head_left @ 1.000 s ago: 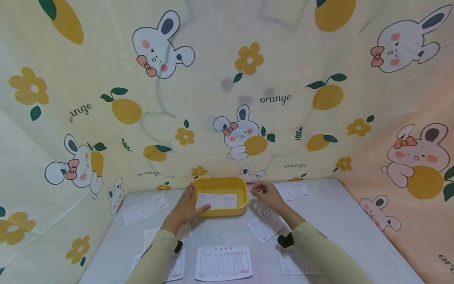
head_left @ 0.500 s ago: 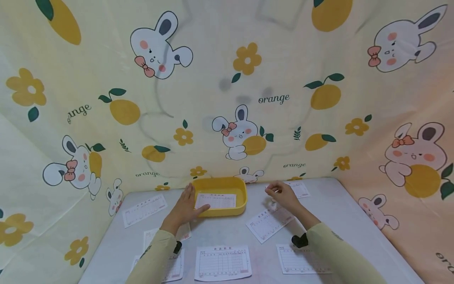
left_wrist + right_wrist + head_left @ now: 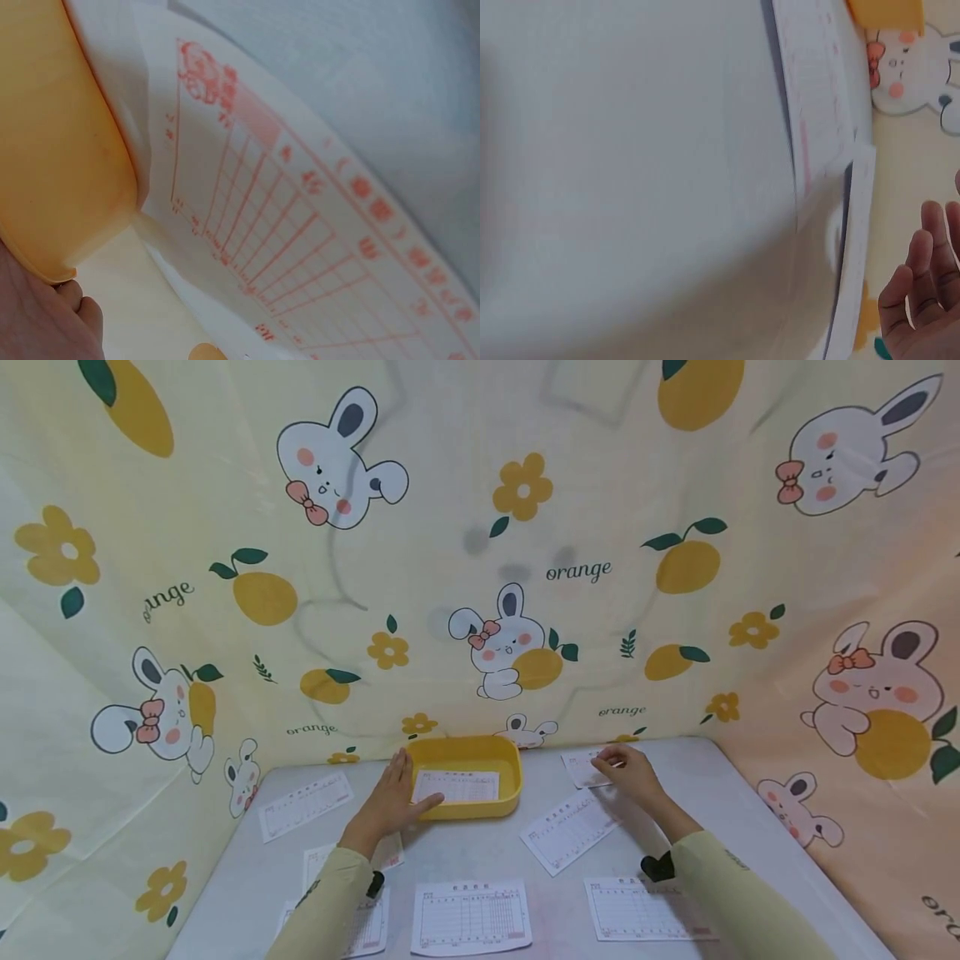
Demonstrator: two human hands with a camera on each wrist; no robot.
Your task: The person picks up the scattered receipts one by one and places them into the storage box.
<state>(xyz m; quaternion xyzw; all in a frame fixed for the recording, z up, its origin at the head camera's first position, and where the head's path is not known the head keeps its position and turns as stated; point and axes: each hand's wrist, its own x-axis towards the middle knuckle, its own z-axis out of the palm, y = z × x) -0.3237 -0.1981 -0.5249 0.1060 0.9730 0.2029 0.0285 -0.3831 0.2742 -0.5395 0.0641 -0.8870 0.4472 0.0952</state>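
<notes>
A yellow tray [image 3: 512, 777] stands at the back middle of the grey table [image 3: 480, 856], with one printed slip [image 3: 457, 787] lying inside it. My left hand [image 3: 393, 797] lies flat against the tray's left side, fingers straight, thumb along its front wall. The left wrist view shows the tray wall [image 3: 60, 150] close up, a red-lined slip [image 3: 300, 247] beside it and my fingers [image 3: 45, 322] below. My right hand [image 3: 626, 770] rests with its fingertips on a small slip [image 3: 581, 768] at the back right. In the right wrist view the fingers [image 3: 922, 285] look relaxed beside a paper edge [image 3: 855, 247].
Several more printed slips lie about the table: one at the left [image 3: 306, 804], one tilted right of the tray [image 3: 568, 828], and others along the front edge [image 3: 471, 917] [image 3: 645, 908]. A curtain [image 3: 525, 568] printed with rabbits and oranges closes the back and both sides.
My right hand has moved right, from beside the tray to the slip at the back right of the table. The left hand has stayed against the tray.
</notes>
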